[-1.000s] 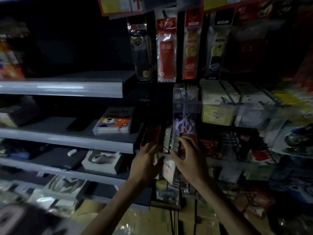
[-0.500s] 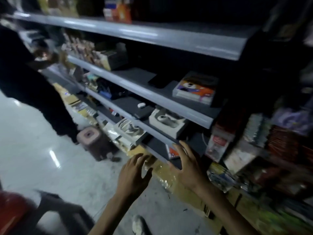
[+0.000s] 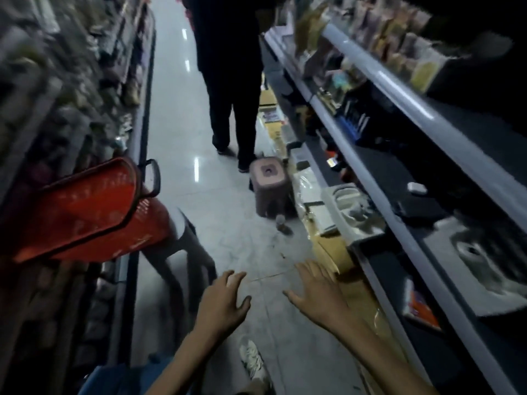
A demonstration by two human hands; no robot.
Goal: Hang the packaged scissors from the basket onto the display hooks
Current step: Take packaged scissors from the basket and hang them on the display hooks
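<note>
At the bottom of the frame a white sneaker (image 3: 252, 362) stood on the pale tiled floor (image 3: 182, 155), between the person's two bare forearms. Just above it, in the lower centre, both hands hovered over the floor with nothing in them. The left hand (image 3: 224, 305) had its fingers apart and loosely bent, palm down. The right hand (image 3: 320, 293), a little to its right and not touching it, was spread flat with the fingers nearly straight.

To the left of the hands, at mid-height, the red basket (image 3: 85, 215) sat tilted on a grey stool (image 3: 185, 252), its black handle (image 3: 155, 178) hanging down at its far end. The basket's inside was blurred and dim, so it could not be told whether any packaged scissors lay in it.

Along the right side of the frame ran grey shelves (image 3: 405, 235) carrying boxed goods, with flat cardboard along the floor at their foot. Dark, blurred shelving (image 3: 57, 95) filled the left side.

Further up the aisle, near the centre of the frame, a small pink stool (image 3: 269, 185) stood close to the right-hand shelves. Just behind it stood another person in dark clothes (image 3: 231, 81), only the legs and lower body in view. Beyond them the glossy floor ran toward the top of the frame, with streaks of ceiling light reflected on it.
</note>
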